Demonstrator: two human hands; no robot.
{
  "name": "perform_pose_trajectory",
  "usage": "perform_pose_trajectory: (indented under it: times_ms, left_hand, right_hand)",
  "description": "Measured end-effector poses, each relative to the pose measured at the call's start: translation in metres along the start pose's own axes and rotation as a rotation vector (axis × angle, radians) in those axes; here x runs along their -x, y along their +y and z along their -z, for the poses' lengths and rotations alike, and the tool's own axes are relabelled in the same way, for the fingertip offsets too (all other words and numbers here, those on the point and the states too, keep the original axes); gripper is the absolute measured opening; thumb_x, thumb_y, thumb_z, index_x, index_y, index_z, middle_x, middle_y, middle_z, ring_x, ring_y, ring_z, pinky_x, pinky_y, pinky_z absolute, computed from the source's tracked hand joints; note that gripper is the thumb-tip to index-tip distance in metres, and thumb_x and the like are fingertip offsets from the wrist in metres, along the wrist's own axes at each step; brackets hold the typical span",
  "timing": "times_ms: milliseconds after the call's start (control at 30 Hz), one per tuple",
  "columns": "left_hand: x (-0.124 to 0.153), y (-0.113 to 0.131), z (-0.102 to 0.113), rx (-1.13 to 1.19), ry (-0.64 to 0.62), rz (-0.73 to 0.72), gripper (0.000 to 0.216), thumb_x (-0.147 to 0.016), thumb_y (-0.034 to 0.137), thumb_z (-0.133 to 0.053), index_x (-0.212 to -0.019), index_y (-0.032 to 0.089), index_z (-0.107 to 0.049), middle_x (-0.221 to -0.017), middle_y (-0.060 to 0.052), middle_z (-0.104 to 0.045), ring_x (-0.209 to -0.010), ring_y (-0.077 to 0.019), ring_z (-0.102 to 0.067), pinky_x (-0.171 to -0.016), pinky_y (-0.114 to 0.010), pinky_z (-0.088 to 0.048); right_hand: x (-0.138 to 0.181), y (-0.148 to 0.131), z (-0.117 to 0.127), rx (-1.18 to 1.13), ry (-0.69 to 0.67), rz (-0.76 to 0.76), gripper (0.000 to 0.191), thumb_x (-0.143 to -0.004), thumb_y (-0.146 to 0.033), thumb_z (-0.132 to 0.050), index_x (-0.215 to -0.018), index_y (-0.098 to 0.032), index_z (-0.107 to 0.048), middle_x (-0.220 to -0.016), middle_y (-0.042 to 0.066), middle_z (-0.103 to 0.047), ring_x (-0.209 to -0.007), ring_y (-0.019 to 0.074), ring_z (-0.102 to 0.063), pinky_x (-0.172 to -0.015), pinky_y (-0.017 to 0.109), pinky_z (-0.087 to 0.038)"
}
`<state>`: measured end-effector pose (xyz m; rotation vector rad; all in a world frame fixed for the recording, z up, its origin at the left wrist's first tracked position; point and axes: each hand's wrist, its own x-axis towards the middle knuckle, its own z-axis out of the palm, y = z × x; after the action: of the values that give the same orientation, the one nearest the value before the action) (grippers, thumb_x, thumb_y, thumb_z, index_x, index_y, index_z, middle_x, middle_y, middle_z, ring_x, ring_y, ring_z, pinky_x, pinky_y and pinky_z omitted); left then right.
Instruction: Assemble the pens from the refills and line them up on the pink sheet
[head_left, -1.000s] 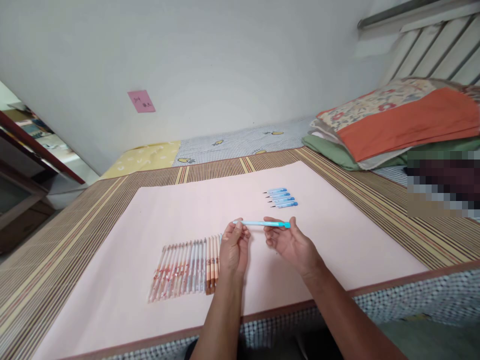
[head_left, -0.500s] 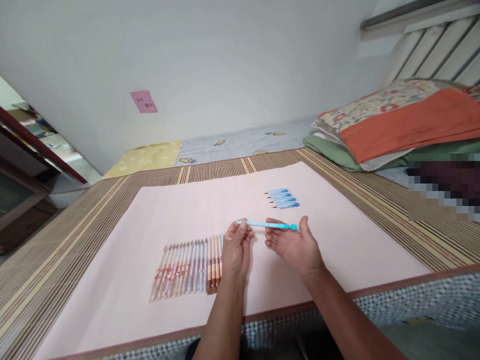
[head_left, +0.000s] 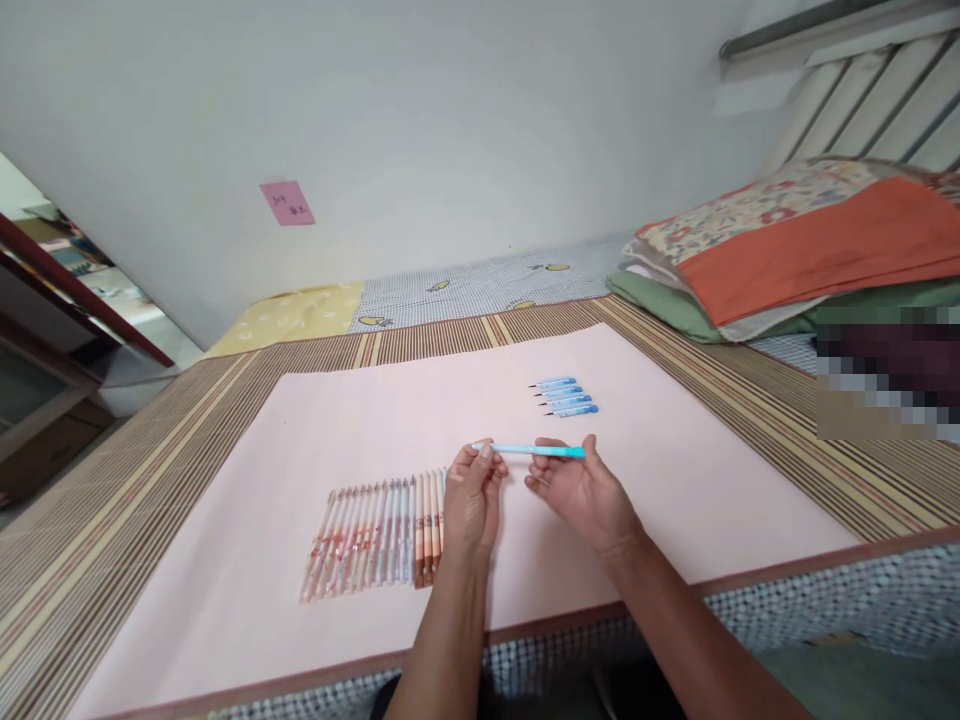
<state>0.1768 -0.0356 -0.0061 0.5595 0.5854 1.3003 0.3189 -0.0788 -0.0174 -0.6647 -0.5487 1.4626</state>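
A light-blue pen (head_left: 517, 449) with a turquoise end is held level above the pink sheet. My left hand (head_left: 474, 490) pinches its pale tip between thumb and fingers. At the turquoise end, the thumb of my right hand (head_left: 581, 495) presses against it, with the palm turned up and the fingers loosely curled under the barrel. To the left of my left hand lies a row of several pens (head_left: 367, 535), white, pinkish and bluish, side by side. Brown-and-cream pens (head_left: 428, 530) continue that row, partly hidden by my left wrist. Beyond my right hand lie several short blue pens (head_left: 568, 397) with dark tips.
The pink sheet (head_left: 225, 560) covers much of a striped mat (head_left: 180, 420). Folded bedding (head_left: 810, 240) in orange, floral and green is piled at the right. A pink note (head_left: 288, 204) is stuck on the wall, and a checked cloth (head_left: 840, 595) hangs at the front edge.
The turquoise end of the pen has been pushed inward, so the pen looks shorter. My right hand has shifted slightly left with it; my left hand has barely moved.
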Motion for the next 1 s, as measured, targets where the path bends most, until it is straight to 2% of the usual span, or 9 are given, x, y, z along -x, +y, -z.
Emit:
perform_pose_trajectory:
  times_ms: [233, 367, 467, 600, 667, 733, 800, 900, 1000]
  left_hand:
    - [-0.002, 0.006, 0.002, -0.023, 0.007, 0.019, 0.028, -0.067, 0.029, -0.088, -0.079, 0.015, -0.066, -0.07, 0.002, -0.061, -0.065, -0.0087, -0.058, -0.065, -0.021, -0.045]
    - [-0.003, 0.013, 0.004, -0.083, -0.042, 0.027, 0.028, -0.067, 0.031, -0.087, -0.077, 0.015, -0.067, -0.074, 0.0, -0.063, -0.065, -0.0088, -0.057, -0.066, -0.022, -0.046]
    - [-0.002, 0.016, 0.004, -0.163, -0.108, 0.023, 0.026, -0.068, 0.032, -0.086, -0.074, 0.014, -0.068, -0.072, 0.0, -0.063, -0.062, -0.0082, -0.054, -0.064, -0.021, -0.044]
    - [-0.003, 0.021, 0.005, -0.307, -0.144, 0.052, 0.028, -0.069, 0.036, -0.085, -0.077, 0.013, -0.071, -0.07, -0.002, -0.064, -0.059, -0.009, -0.054, -0.059, -0.022, -0.043]
    - [-0.006, 0.029, 0.011, -0.327, -0.029, 0.012, 0.034, -0.071, 0.041, -0.082, -0.086, 0.012, -0.072, -0.076, -0.005, -0.069, -0.06, -0.0106, -0.057, -0.059, -0.023, -0.045]
    - [-0.012, 0.041, 0.022, -0.286, 0.202, -0.101, 0.039, -0.071, 0.043, -0.08, -0.093, 0.012, -0.071, -0.079, -0.006, -0.071, -0.06, -0.0115, -0.06, -0.056, -0.023, -0.045]
    - [-0.017, 0.056, 0.036, -0.208, 0.34, -0.178, 0.037, -0.072, 0.041, -0.078, -0.091, 0.011, -0.069, -0.075, -0.006, -0.069, -0.058, -0.0105, -0.06, -0.054, -0.021, -0.043]
    - [-0.02, 0.073, 0.053, -0.147, 0.443, -0.276, 0.031, -0.071, 0.034, -0.076, -0.09, 0.011, -0.068, -0.072, -0.004, -0.068, -0.056, -0.0086, -0.058, -0.052, -0.019, -0.041]
    - [-0.02, 0.076, 0.057, -0.145, 0.461, -0.271, 0.029, -0.067, 0.029, -0.076, -0.088, 0.011, -0.069, -0.069, -0.002, -0.067, -0.054, -0.0082, -0.057, -0.051, -0.018, -0.04]
  right_hand:
    - [0.004, -0.003, 0.007, 0.053, -0.043, -0.035, 0.062, -0.085, -0.076, -0.049, -0.1, -0.022, -0.075, -0.091, 0.011, -0.069, -0.088, 0.0258, -0.062, -0.085, 0.043, -0.049]
    - [0.004, -0.006, 0.01, 0.199, -0.06, -0.051, 0.051, -0.081, -0.068, -0.064, -0.092, -0.02, -0.074, -0.083, 0.008, -0.069, -0.074, 0.0206, -0.06, -0.071, 0.034, -0.048]
    - [0.007, -0.008, 0.006, 0.418, -0.121, -0.089, 0.037, -0.076, -0.053, -0.077, -0.088, -0.018, -0.074, -0.075, 0.004, -0.067, -0.057, 0.0118, -0.048, -0.053, 0.025, -0.036]
    - [0.011, -0.003, -0.004, 0.582, -0.145, -0.173, 0.03, -0.07, -0.042, -0.082, -0.081, -0.016, -0.072, -0.065, -0.001, -0.063, -0.048, 0.0062, -0.036, -0.045, 0.022, -0.022]
    - [0.011, 0.003, -0.007, 0.589, -0.114, -0.194, 0.03, -0.069, -0.042, -0.082, -0.079, -0.016, -0.069, -0.064, -0.001, -0.062, -0.045, 0.0049, -0.033, -0.043, 0.022, -0.02]
    - [0.008, 0.011, -0.009, 0.617, -0.054, -0.185, 0.031, -0.068, -0.042, -0.081, -0.077, -0.017, -0.065, -0.061, -0.003, -0.061, -0.042, 0.0047, -0.033, -0.041, 0.022, -0.021]
    - [0.006, 0.022, -0.009, 0.683, 0.002, -0.141, 0.031, -0.067, -0.04, -0.081, -0.081, -0.018, -0.063, -0.06, -0.005, -0.058, -0.041, 0.0064, -0.038, -0.041, 0.022, -0.026]
    - [0.004, 0.039, -0.01, 0.834, 0.038, -0.036, 0.034, -0.069, -0.032, -0.079, -0.097, -0.02, -0.063, -0.062, -0.007, -0.057, -0.045, 0.0101, -0.047, -0.044, 0.024, -0.034]
    - [0.004, 0.053, -0.013, 0.986, 0.046, 0.043, 0.035, -0.072, -0.025, -0.076, -0.105, -0.022, -0.063, -0.063, -0.007, -0.058, -0.05, 0.0118, -0.052, -0.05, 0.026, -0.037]
